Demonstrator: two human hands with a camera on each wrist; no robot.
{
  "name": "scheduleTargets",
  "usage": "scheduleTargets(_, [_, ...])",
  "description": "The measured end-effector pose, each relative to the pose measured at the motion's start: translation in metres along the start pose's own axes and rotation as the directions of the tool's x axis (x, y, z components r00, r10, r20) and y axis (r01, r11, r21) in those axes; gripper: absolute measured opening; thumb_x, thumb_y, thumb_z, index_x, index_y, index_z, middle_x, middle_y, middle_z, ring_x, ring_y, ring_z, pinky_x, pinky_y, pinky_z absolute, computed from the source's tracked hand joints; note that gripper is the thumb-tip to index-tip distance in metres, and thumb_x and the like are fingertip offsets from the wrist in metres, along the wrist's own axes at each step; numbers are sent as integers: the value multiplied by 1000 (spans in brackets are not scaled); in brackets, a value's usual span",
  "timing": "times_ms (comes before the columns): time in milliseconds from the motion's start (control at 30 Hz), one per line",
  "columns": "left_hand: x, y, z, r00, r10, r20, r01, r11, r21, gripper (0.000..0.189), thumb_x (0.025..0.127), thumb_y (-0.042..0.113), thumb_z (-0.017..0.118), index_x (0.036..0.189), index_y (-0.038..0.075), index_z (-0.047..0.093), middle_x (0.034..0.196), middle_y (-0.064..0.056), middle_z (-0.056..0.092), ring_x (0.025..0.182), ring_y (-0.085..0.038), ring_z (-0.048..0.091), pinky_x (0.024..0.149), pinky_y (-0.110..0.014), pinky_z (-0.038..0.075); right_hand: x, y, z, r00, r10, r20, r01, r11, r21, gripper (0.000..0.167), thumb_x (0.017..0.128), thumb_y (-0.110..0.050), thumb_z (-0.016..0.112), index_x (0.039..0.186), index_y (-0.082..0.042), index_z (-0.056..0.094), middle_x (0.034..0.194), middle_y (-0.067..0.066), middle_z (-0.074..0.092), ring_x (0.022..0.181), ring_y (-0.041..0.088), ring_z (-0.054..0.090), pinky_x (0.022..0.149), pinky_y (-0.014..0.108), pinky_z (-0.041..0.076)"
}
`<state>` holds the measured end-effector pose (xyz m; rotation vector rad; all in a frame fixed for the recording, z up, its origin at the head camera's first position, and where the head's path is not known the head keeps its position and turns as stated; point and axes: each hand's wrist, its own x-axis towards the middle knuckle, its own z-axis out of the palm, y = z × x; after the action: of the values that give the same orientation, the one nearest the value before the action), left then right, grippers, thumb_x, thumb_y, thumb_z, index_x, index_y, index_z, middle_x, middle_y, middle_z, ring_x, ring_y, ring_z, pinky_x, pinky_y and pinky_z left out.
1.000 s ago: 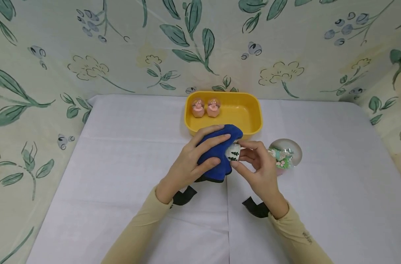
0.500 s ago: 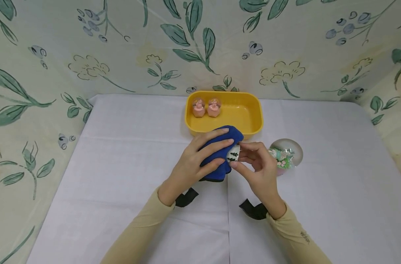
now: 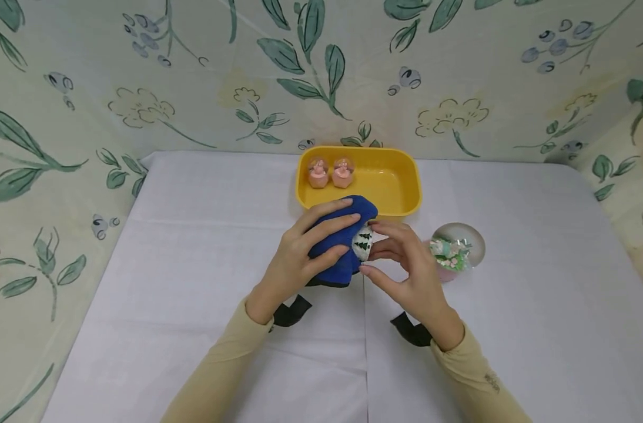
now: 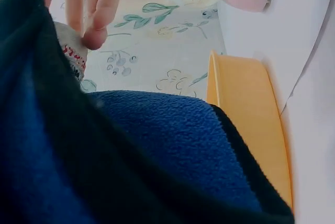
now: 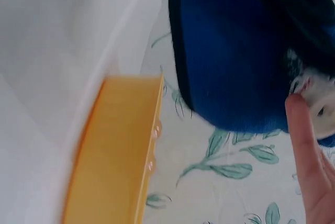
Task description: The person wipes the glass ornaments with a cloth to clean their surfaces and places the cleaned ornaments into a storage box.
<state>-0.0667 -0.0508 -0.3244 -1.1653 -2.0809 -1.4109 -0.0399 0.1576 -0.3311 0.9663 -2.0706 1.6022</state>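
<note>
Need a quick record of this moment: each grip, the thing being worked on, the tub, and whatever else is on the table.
Left grip: holds the cloth around the white piece
Right grip: pinches the white piece
Cloth color: blue, black edging
Visible print: dark trees; the rest is partly hidden by the cloth
Tub: yellow, on the table, beyond the cloth
Tub contents: two small globes, pink, side by side toward the left end
Large globe: on the table, pink base, outside the tub

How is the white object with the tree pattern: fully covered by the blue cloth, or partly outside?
Partly outside: in the head view, the white object sticks out of the blue cloth, tree pattern visible.
</note>
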Motion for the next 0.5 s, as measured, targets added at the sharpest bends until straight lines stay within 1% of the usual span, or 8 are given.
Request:
scheduleTargets(33, [0, 0, -1, 1000, 3, 0, -3, 1000, -5, 43, 100, 36, 50, 126, 3, 58, 139, -12, 46, 129, -25, 42, 105, -37, 38, 2, 1, -1, 999, -37, 6, 37, 999, -25, 58, 87, -26, 70, 124, 12, 49, 123, 25, 52, 92, 19, 62, 78, 27, 55])
scheduleTargets(100, [0, 0, -1, 1000, 8, 5, -8, 1000, -12, 43, 100, 35, 50, 126, 3, 58, 139, -13, 46, 129, -26, 42, 105, -38, 38, 3, 4, -2, 997, -73, 3, 73, 996, -42, 55, 87, -27, 70, 120, 13, 52, 120, 25, 54, 97, 19, 61, 80, 26, 54])
scheduleTargets(167, [0, 0, -1, 1000, 11, 16, -11, 1000, -4, 43, 99, 35, 50, 127, 3, 57, 140, -13, 45, 129, -26, 42, 105, -38, 37, 4, 5, -2, 997, -75, -13, 75, 997, -20, 54, 86, -27, 71, 117, 13, 54, 116, 25, 56, 99, 19, 60, 82, 26, 54])
scheduleTargets(233, [-1, 0, -1, 999, 12, 30, -12, 1000, 11, 43, 99, 36, 49, 127, 3, 57, 140, -13, 45, 130, -26, 41, 106, -38, 37, 4, 6, -2, 998, -46, -32, 47, 998, 48, 53, 85, -23, 73, 116, 15, 53, 114, 24, 56, 96, 19, 61, 81, 27, 54])
scheduleTargets(333, [-1, 1, 0, 999, 14, 48, -17, 998, 54, 43, 99, 36, 49, 128, 4, 56, 140, -12, 44, 130, -26, 41, 106, -37, 36, 1, 5, 0, 997, 41, -59, -33, 991, 128, 50, 83, -18, 75, 115, 14, 55, 113, 20, 58, 90, 19, 63, 79, 28, 55])
scheduleTargets(400, [-2, 1, 0, 998, 21, 59, -26, 996, 80, 44, 99, 36, 49, 128, 5, 56, 140, -13, 44, 129, -26, 41, 106, -37, 36, -1, 3, 2, 990, 122, -76, -106, 977, 183, 46, 82, -11, 76, 114, 14, 55, 112, 17, 59, 87, 19, 64, 77, 29, 55])
scheduleTargets(467, [-2, 0, 1, 997, 34, 68, -41, 994, 101, 44, 99, 36, 48, 129, 5, 56, 140, -12, 45, 129, -26, 41, 107, -37, 36, -2, 1, 4, 970, 223, -94, -196, 952, 234, 40, 81, -1, 75, 113, 13, 56, 110, 15, 59, 84, 19, 64, 75, 28, 56])
scheduleTargets(500, [-2, -1, 1, 996, 43, 72, -51, 992, 114, 43, 99, 36, 48, 128, 5, 57, 140, -12, 45, 128, -26, 42, 107, -37, 36, -2, 0, 5, 955, 280, -100, -246, 933, 262, 37, 81, 4, 73, 113, 13, 55, 109, 15, 59, 83, 19, 65, 74, 28, 56])
